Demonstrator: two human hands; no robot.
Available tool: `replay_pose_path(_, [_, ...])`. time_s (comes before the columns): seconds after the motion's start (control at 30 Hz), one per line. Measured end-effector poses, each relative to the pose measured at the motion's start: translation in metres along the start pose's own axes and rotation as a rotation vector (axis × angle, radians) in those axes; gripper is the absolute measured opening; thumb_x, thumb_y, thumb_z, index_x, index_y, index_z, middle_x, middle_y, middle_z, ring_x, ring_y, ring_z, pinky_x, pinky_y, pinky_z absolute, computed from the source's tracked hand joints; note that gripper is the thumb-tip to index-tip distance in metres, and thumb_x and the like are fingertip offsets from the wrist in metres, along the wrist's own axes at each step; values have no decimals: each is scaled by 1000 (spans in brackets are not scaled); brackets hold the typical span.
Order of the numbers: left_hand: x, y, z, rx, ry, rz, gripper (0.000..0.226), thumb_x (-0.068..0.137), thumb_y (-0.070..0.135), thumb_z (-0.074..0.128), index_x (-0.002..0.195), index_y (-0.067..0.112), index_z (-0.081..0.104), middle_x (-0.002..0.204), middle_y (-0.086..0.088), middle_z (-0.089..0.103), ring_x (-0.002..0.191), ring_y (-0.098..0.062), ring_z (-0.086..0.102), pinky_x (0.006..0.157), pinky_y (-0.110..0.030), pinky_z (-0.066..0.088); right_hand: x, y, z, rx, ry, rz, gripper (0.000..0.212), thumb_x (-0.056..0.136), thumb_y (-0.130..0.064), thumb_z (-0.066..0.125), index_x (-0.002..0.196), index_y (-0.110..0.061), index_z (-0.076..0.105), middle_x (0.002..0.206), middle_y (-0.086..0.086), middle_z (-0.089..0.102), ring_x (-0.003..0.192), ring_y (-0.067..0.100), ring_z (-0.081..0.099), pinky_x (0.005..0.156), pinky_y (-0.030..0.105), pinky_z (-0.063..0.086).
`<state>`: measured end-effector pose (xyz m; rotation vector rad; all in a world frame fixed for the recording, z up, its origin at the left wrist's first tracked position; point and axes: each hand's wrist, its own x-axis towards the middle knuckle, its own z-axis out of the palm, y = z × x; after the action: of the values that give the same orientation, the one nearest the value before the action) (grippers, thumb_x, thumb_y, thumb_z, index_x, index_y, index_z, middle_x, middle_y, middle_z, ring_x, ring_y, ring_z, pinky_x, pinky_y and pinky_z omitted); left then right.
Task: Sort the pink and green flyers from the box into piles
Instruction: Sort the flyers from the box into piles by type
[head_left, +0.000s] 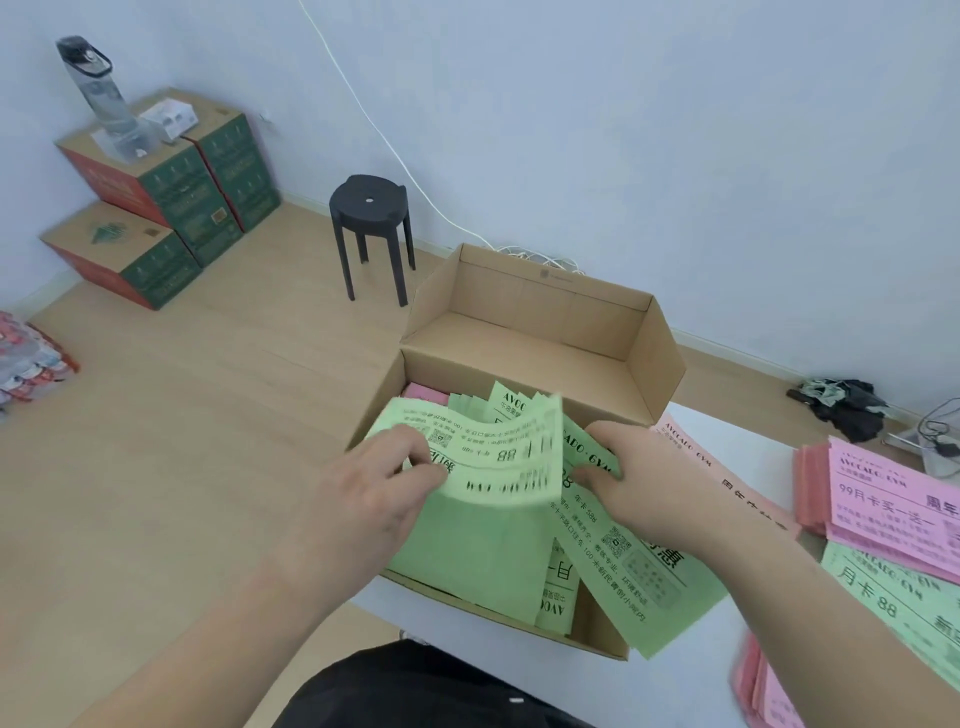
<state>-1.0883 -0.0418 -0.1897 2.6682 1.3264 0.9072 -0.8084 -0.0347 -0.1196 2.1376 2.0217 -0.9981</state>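
- Left hand (374, 493): thumb on top and fingers beneath, pinching a bent sheaf of green flyers (498, 462). The lifted sheets showed inverted print, of which "88" was legible.
- Right hand (644, 483): just right of the pinch, with bent fingers on a loose green flyer (623, 561). Whether it pinched or only pressed that sheet could not be told. The sheet read "CADO·GYM" and "年卡588" and carried a QR code.
- Both forearms reached in from the lower edge, converging over the box (545, 353).
- The box, brown cardboard with its lid raised behind the hands, held the green sheets under and around the grip. A pink flyer (426, 392) lay inside, beyond the left hand.
- Right of the right hand, touching the box's side: a long pink sheet (727, 467) headed "AVOCADO·GYM", on a white table (701, 675).
- Farther right: a pink pile (883, 499) reading "99月卡买一送一", partly overlapping a green pile (893, 597) reading "月卡88".
- Well beyond the grip, on the wooden floor: a black stool (371, 208) and stacked green-and-red cartons (171, 197); their printing was too small to read.
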Motion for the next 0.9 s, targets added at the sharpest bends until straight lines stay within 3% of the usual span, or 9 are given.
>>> replay_pose_path(0.2, [-14, -5, 4, -45, 13, -15, 31, 82, -6, 71, 103, 17, 67, 99, -2, 63, 57, -19, 54, 45, -25, 33, 2, 11, -3, 19, 23, 27, 23, 108, -42, 44, 100, -25, 57, 84, -1, 70, 71, 18, 70, 62, 36, 56])
replay_pose_path(0.33, [-13, -8, 7, -84, 24, -52, 19, 92, 5, 63, 101, 14, 77, 115, -6, 70, 79, -14, 70, 55, -17, 44, 4, 11, -3, 54, 34, 21, 28, 109, -41, 40, 99, -21, 57, 84, 0, 71, 77, 20, 71, 71, 40, 58])
replay_pose_path(0.43, [-6, -6, 5, -290, -45, -231, 27, 91, 0, 60, 103, 13, 81, 124, 4, 70, 102, 0, 67, 80, -1, 42, 6, 9, -3, 14, 36, 5, 29, 109, -39, 39, 91, -18, 51, 81, 6, 68, 73, 25, 68, 67, 40, 54])
replay_pose_path(0.53, [5, -3, -3, -576, -173, -457, 26, 93, 14, 62, 110, 17, 81, 127, 17, 69, 121, -1, 62, 94, -8, 45, 8, 4, 0, -41, 32, -3, 31, 110, -35, 38, 84, -20, 42, 78, 4, 63, 68, 20, 60, 62, 37, 47])
replay_pose_path(0.6, [14, 0, -7, -717, -105, -564, 15, 95, 32, 71, 101, 24, 82, 118, 17, 73, 114, -8, 68, 92, -17, 52, 9, -1, 3, -98, 45, -29, 31, 110, -35, 37, 82, -23, 39, 75, -1, 60, 67, 18, 59, 58, 34, 42])
replay_pose_path(0.63, [20, 0, -8, -776, -62, -622, 3, 92, 27, 78, 93, 29, 81, 114, 17, 73, 106, -11, 71, 89, -20, 55, 10, -4, 5, -117, 51, -42, 32, 110, -34, 37, 81, -23, 37, 74, -3, 58, 66, 18, 59, 57, 33, 40])
replay_pose_path(0.73, [35, -4, -15, -814, -20, -729, 44, 87, -5, 77, 97, 37, 75, 118, 17, 72, 96, -14, 75, 86, -27, 59, 14, -9, 11, -166, 61, -59, 28, 110, -35, 35, 85, -25, 39, 72, -7, 54, 67, 16, 57, 58, 33, 38])
replay_pose_path(0.83, [53, -6, -36, -961, -121, -778, 75, 88, -10, 73, 130, 50, 56, 113, 6, 78, 98, -14, 77, 87, -31, 61, 21, -14, 11, -225, 84, -76, 22, 111, -36, 33, 94, -25, 43, 73, -7, 53, 65, 15, 55, 59, 33, 40])
replay_pose_path(0.9, [62, -8, -50, -979, -202, -748, 73, 89, -9, 73, 138, 41, 54, 109, 7, 79, 99, -17, 77, 88, -33, 60, 26, -18, 12, -221, 59, -89, 23, 111, -35, 34, 96, -23, 46, 75, -5, 57, 64, 18, 57, 56, 33, 42])
